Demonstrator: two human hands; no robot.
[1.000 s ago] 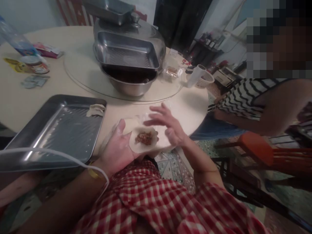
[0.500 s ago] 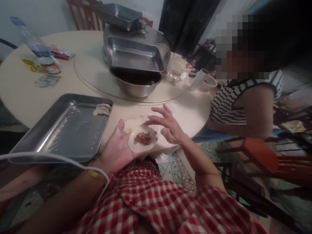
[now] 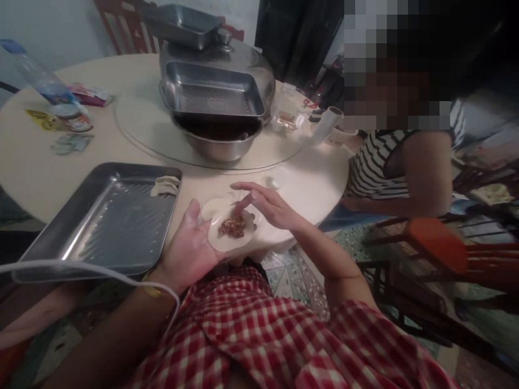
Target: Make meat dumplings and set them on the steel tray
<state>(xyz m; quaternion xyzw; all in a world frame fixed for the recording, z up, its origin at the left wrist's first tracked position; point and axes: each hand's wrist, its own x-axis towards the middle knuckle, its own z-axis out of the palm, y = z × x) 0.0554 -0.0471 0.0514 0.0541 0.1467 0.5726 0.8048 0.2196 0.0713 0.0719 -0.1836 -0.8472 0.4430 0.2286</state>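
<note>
My left hand (image 3: 190, 248) lies palm up at the table's near edge and cradles a round dumpling wrapper (image 3: 227, 240) with a heap of brown minced filling (image 3: 232, 227) in its middle. My right hand (image 3: 270, 208) hovers over it with fingers spread, one fingertip touching the filling. More pale wrappers (image 3: 214, 205) lie on the table just behind. One folded dumpling (image 3: 164, 186) rests in the far corner of the steel tray (image 3: 101, 221) on my left.
A steel bowl (image 3: 219, 141) of dark filling sits on the glass turntable, with a steel tray (image 3: 211, 92) and lidded pots stacked over it. A bottle, jar and packets lie far left. A person in a striped top sits at right beside an orange stool (image 3: 438, 248).
My right hand has come down from above the wrapper until a fingertip touches the filling. My left hand has stayed under the wrapper. The view has shifted slightly.
</note>
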